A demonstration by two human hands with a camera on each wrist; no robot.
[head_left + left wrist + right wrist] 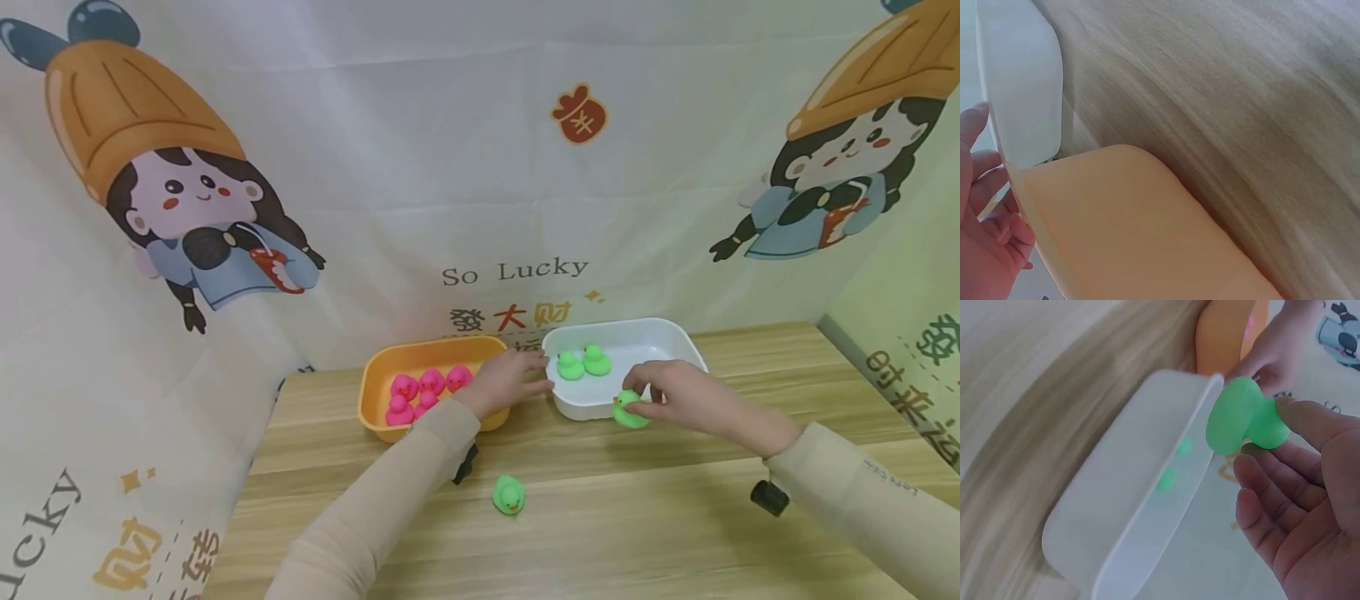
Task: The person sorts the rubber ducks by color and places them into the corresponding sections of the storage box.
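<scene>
My right hand (pixel 681 395) pinches a green rubber duck (pixel 628 411) by its head, between thumb and fingers. That duck is at the near rim of the white bin (pixel 581 409), raised above rim level in the right wrist view. Inside the bin stand two more green ducks (pixel 583 362). My left hand (pixel 510 380) reaches over the orange bin (pixel 369 392), its fingers extended to the white bin's left edge. In the left wrist view its thumb (pixel 974 124) lies at the white rim, the other fingers loosely bent. Several pink rubber ducks (pixel 431 382) sit in the orange bin.
Another green duck (pixel 508 495) rests on the wooden table (pixel 600 533), in front of the bins. A printed cloth (pixel 420 150) hangs behind and along the sides. The two bins stand side by side near the back edge.
</scene>
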